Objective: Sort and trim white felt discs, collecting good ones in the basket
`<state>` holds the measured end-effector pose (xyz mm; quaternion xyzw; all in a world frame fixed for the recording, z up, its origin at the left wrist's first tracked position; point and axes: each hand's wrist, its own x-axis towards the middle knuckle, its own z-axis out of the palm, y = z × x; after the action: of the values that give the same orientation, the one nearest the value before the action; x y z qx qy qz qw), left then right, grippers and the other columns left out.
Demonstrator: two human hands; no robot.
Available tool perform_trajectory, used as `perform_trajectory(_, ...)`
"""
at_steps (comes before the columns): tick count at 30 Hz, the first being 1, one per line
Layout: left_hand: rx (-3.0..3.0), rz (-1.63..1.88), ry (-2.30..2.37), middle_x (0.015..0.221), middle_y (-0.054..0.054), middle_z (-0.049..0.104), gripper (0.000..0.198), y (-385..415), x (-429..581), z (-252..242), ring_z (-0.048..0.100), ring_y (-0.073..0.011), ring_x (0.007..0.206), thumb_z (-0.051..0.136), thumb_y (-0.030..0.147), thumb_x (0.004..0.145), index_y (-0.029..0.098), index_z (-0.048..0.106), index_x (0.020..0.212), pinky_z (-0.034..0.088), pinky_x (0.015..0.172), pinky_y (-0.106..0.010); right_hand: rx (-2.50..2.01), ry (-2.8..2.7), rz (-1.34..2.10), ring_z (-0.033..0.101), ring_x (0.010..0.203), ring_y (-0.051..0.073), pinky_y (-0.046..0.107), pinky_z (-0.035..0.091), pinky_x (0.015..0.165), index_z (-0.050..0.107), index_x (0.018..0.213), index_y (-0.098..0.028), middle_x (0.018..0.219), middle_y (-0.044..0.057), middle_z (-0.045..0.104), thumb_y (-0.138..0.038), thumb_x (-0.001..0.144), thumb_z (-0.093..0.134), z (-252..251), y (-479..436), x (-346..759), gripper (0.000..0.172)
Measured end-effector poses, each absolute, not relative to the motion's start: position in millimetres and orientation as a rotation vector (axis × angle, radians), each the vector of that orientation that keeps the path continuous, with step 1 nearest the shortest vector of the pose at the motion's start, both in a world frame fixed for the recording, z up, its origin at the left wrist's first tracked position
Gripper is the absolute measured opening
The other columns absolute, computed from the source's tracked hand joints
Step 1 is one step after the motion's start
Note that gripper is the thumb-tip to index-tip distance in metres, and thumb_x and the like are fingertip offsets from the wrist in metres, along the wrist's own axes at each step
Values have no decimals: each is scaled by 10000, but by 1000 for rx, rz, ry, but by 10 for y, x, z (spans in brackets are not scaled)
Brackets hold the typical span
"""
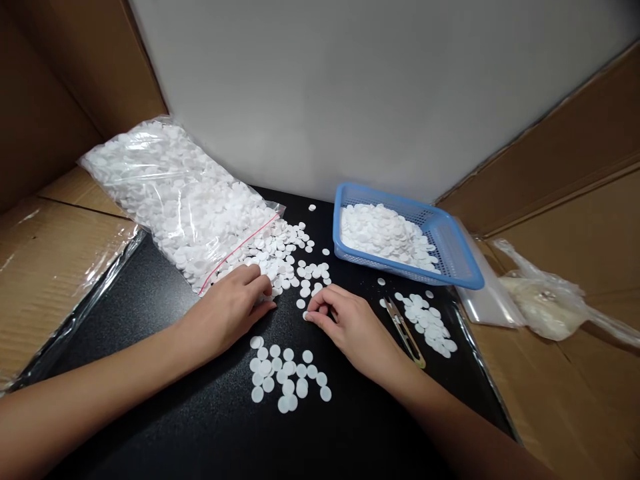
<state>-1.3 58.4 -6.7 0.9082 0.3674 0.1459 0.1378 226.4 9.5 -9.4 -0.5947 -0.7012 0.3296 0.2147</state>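
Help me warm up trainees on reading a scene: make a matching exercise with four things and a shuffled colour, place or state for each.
1. Basket
2. Large bag
3. Snips
4. Right hand

A. Pinching a white disc
B. Clear, with a red strip
C. Blue
D. Lying on the black tabletop

Pairs: 1-C, 2-B, 3-D, 4-A

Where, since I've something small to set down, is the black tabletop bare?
Bare tabletop lies between the left forearm and the near discs, and between those discs and the right forearm. Crowded: around the mouth of the bag, among spilled discs, and before the blue basket, where snips and more discs lie.
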Motion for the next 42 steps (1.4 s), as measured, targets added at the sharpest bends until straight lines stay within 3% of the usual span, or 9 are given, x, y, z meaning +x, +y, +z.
perform_trajectory(8,2906,488,758,792,-43,562,257,528,-90,-92,497,-206,732,457,139,1020,146,614,816,389,695,-335,-1454,-2039,812,559,679,131,248,411,590,575,785,-211,820,-10,590,-77,866,613,-115,43,2160,161)
perform_trajectory(14,2486,492,800,770,-6,567,128,449,-58,-129,543,-173,731,609,163,958,162,664,842,405,659,-272,-1294,-2151,815,634,760,160,264,493,687,652,897,-210,859,15,645,-157,954,599,-161,23,2178,95)
perform_trajectory(19,2244,434,974,773,-4,578,135,486,-33,-103,550,-183,772,634,194,949,177,674,821,417,678,-273,-1400,-2147,624,668,799,185,308,543,756,701,1090,-206,914,48,641,-171,990,536,-261,114,2246,197)
perform_trajectory(25,2295,394,941,790,-6,605,72,501,-23,-119,554,-196,796,675,173,918,191,701,854,420,707,-293,-1410,-2053,719,663,765,172,286,534,697,726,947,-214,875,26,649,-159,943,613,-238,127,2234,125)
perform_trajectory(30,2324,538,993,864,-16,626,135,547,-71,-85,578,-192,847,576,87,954,183,669,935,443,745,-295,-1406,-2034,753,672,801,173,287,535,730,741,1001,-215,893,29,650,-114,949,570,-215,118,2243,205)
perform_trajectory(34,2385,515,1069,894,-19,625,145,602,-125,-44,575,-198,861,581,60,934,182,655,910,431,768,-318,-1372,-2025,821,671,792,163,270,537,721,743,927,-208,888,26,661,-99,934,583,-217,80,2217,194)
perform_trajectory(39,2518,417,1051,899,-20,613,78,601,-146,-85,561,-206,840,694,121,879,183,663,914,409,751,-325,-1299,-2087,993,664,780,151,261,534,695,747,913,-230,882,11,674,-127,932,610,-160,-19,2137,173)
perform_trajectory(42,2678,399,1026,864,-27,608,41,586,-142,-90,535,-212,803,662,174,918,171,642,883,384,720,-337,-1292,-2105,1055,665,776,156,268,537,692,729,916,-236,883,11,685,-148,942,606,-101,-29,2133,153)
